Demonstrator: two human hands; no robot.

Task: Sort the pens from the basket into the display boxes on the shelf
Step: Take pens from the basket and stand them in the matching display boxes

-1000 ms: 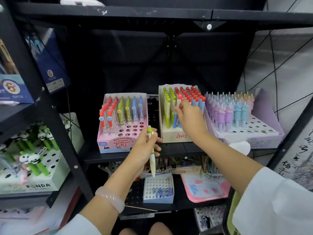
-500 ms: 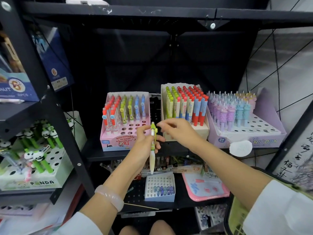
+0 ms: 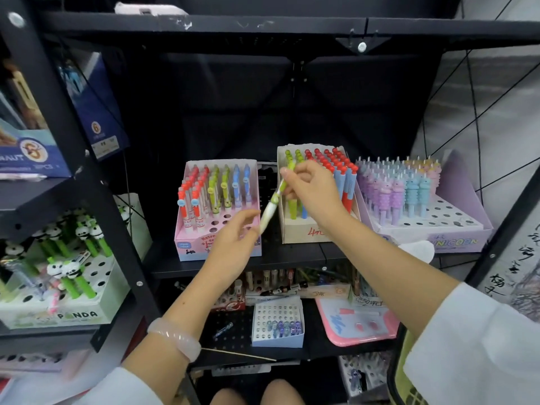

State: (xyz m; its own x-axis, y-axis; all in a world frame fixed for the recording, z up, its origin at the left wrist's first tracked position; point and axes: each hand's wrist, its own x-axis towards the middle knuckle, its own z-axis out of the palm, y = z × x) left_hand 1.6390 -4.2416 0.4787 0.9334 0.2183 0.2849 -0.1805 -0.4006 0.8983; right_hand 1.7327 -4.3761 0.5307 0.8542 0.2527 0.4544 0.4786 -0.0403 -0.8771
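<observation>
The right hand (image 3: pixel 314 190) pinches a slim green-and-white pen (image 3: pixel 276 197) near its rounded green cap, fingers curled round the barrel; the pen slants down and left, its pale lower end hanging in the gap between two cardboard display boxes on the black metal shelf (image 3: pixel 292 254). The left hand (image 3: pixel 233 244) is relaxed and spread just below that tip, fingers loosely extended and holding nothing, in front of the pink box (image 3: pixel 204 244), whose punched round holes stand partly filled with upright red, green and blue pens. Behind the right hand is the taller cream box (image 3: pixel 295 229), packed with glossy green, red and blue barrels. To its right sits a lilac box (image 3: pixel 455 238) of ridged, pastel unicorn pens. A smooth, pale bangle (image 3: pixel 175 337) circles the left wrist. At the bottom right edge what looks like a yellow-green mesh basket (image 3: pixel 406 378) shows, blurred.
</observation>
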